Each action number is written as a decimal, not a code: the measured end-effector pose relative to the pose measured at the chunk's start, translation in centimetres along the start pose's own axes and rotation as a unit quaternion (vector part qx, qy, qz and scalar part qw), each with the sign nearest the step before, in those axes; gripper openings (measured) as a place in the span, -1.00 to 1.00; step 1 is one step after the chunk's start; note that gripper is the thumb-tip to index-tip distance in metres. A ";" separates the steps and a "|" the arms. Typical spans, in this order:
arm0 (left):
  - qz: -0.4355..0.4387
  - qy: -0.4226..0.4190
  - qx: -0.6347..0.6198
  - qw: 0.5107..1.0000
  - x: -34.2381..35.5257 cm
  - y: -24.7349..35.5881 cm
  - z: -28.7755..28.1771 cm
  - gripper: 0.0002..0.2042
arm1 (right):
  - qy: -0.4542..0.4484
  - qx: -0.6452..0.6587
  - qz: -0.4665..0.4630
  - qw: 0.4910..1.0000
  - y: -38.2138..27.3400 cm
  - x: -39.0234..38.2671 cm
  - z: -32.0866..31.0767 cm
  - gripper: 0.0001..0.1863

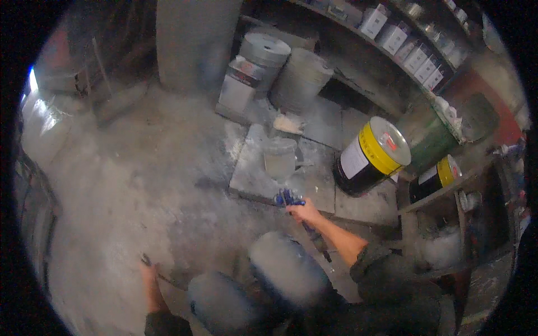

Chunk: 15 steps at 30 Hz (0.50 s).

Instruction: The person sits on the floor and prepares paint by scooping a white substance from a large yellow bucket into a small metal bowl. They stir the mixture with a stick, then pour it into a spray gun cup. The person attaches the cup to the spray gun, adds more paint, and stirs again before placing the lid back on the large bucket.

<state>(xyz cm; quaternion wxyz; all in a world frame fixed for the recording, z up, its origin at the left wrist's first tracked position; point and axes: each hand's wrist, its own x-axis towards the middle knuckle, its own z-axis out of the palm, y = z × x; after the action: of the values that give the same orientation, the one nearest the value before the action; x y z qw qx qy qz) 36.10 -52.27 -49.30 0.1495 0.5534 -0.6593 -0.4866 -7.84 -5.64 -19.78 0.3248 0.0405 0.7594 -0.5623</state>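
My right hand is closed around a blue spray gun, its dark lower end showing below the fist. The gun is over the front edge of a low grey platform. Just beyond it, a pale jug with a handle on its right side stands on that platform. My left hand is low on the left, above the dusty floor. Its fingers are closed, and a small dark thing pokes out at their tips, too blurred to name.
A black drum with a yellow band stands right of the jug. Behind are two grey drums and a rectangular can. Boxes line the upper right shelf. Another yellow-banded drum sits beside a lower shelf. My knees are in front.
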 end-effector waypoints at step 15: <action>0.472 -0.170 0.081 0.861 -18.2 48.7 12.8 -0.55 | -0.175 -0.304 -0.131 0.927 7.5 6.7 -2.1 -0.50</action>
<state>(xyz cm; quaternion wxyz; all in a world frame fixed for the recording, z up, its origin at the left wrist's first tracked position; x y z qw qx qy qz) 4.46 -34.39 -9.94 0.2016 0.0946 -0.8940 -0.3888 -10.83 -3.11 -29.22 0.3724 -0.2591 0.8239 -0.3398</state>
